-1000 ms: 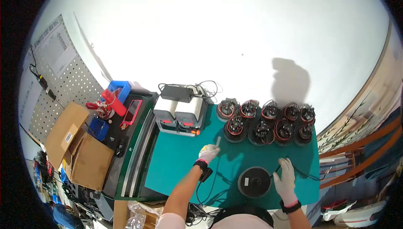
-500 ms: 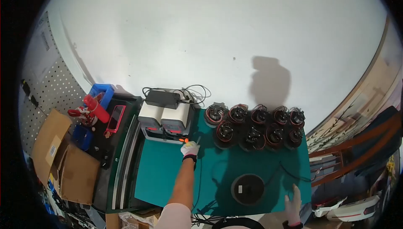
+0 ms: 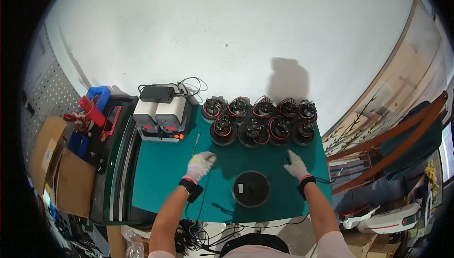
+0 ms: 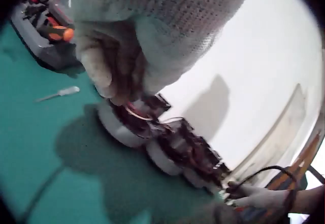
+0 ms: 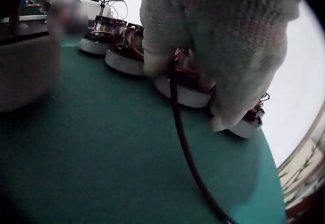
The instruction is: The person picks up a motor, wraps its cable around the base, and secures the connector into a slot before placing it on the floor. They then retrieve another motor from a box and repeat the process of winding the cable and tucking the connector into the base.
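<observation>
My gloved left hand (image 3: 202, 164) hovers above the green mat with loosely curled fingers and nothing visible in them. Just beyond it lies a small screwdriver (image 4: 58, 93) with a pale handle. To the right, my gloved right hand (image 3: 296, 165) pinches a black cable (image 5: 185, 147), which hangs down from between thumb and fingers in the right wrist view. Between the hands and nearer my body sits a round dark disc (image 3: 250, 189) with a white label. Several round-based motor units (image 3: 253, 132) with red and black wires stand in two rows beyond the hands.
At the back left a grey tray (image 3: 163, 138) bears two white-and-grey boxes, a black power adapter (image 3: 157, 94) and an orange-handled tool (image 3: 178, 135). A tool cabinet with a cardboard box (image 3: 73, 182) stands further left. Tangled cables (image 3: 198, 239) hang at the front edge.
The left hand has moved back from beside the orange-handled tool toward the mat's middle. The right hand, off the cable half a second ago, has come forward and taken hold of it.
</observation>
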Available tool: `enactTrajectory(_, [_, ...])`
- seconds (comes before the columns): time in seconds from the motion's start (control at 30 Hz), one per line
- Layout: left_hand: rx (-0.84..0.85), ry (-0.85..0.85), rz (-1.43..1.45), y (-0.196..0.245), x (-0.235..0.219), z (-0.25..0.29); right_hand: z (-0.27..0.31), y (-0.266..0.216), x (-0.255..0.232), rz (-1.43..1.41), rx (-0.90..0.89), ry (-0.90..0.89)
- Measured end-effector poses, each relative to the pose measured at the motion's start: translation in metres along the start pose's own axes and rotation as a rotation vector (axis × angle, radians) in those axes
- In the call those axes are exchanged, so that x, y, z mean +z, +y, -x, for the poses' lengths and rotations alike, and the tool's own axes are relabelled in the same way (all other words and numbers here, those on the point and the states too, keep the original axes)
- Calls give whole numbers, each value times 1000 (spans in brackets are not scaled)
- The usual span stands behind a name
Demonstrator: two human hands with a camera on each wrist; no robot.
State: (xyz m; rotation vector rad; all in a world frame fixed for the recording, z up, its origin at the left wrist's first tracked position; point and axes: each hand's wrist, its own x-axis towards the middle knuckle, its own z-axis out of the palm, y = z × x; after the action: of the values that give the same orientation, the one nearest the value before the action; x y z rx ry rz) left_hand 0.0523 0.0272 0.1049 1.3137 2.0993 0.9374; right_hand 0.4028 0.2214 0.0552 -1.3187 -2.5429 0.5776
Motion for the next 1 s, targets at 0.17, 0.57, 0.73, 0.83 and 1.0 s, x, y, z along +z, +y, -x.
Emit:
enactTrajectory(0.17, [181,-355,154,82,62,65,29,6,28,-140,56,-107])
enactTrajectory(0.57, [83,5,365,97,139,88,175,-22,-22,371,-262,-362])
enactTrajectory(0.73, [98,93,309,98,148,90,175,-81,-56,231,-657,-262])
enactTrajectory(0.83, [81,68,331,97,147,88,143,-108,-60,82,-939,-78])
enactTrajectory(1.0, [6,-72,580,78,147,84,86,-118,-62,-43,-799,-61])
